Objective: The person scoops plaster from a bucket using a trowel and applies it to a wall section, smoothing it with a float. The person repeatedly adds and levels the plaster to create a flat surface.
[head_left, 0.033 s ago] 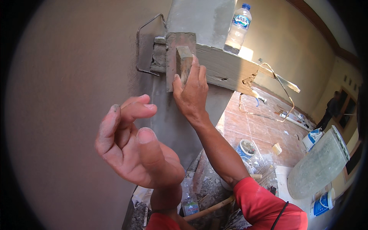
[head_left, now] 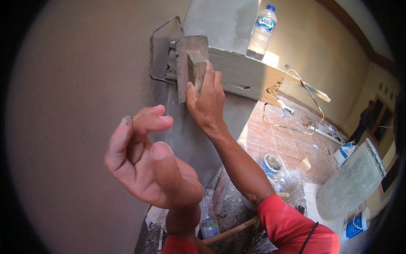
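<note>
My right hand (head_left: 208,99) grips the wooden handle of a plastering float (head_left: 182,63). The float's flat board lies upright against the front of a grey plastered ledge (head_left: 243,73), near its left end. To the left of the board a rough, stepped patch of mortar (head_left: 172,63) shows at the ledge's end. Nearer to me, my left hand (head_left: 154,163) is raised in the air, palm up, with curled fingers apart and nothing in them. A grey smudge marks one of its fingertips.
A bent metal rod (head_left: 153,46) frames the ledge's left end; another bent rod (head_left: 323,112) hangs at its right end. A water bottle (head_left: 263,36) stands on top. Below are rubble, a paint bucket (head_left: 271,164) and a large translucent bin (head_left: 351,182). A person (head_left: 366,120) stands far right.
My right hand has slid the float a little to the left along the ledge, covering more of the rough mortar. My left hand has stayed in place.
</note>
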Demonstrator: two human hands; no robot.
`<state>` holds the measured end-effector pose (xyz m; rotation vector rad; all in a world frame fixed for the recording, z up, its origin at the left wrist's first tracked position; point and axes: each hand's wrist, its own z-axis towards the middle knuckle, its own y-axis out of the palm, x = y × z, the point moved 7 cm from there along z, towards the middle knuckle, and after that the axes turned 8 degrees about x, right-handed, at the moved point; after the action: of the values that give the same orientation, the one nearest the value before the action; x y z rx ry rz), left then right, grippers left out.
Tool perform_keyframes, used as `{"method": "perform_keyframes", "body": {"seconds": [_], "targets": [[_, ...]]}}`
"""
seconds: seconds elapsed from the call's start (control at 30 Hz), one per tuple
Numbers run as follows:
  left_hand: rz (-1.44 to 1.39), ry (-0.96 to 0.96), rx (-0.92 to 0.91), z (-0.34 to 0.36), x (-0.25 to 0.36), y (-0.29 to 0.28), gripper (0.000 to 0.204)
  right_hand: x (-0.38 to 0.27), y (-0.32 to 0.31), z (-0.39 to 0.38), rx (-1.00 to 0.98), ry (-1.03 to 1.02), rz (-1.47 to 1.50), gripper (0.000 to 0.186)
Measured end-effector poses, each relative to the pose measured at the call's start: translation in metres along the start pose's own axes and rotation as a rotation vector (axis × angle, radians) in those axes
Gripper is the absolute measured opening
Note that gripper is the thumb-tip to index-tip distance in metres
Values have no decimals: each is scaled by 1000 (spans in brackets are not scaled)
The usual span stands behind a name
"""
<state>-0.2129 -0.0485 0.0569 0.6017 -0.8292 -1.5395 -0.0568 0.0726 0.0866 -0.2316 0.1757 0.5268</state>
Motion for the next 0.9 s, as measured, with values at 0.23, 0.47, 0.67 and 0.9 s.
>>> {"method": "perform_keyframes", "body": {"seconds": [0.23,0.47,0.67,0.9], "targets": [[11,11,-3,-3,7,0,47,1,-87,8,18,257,847,66],[-36,27,-19,-9,4,4,46,68,-208,34,47,578,1190,34],[-68,33,-24,-12,11,15,46,85,-204,44,-69,832,1073,28],[-85,80,-13,-7,30,20,47,75,-151,65,-175,968,1206,29]]}}
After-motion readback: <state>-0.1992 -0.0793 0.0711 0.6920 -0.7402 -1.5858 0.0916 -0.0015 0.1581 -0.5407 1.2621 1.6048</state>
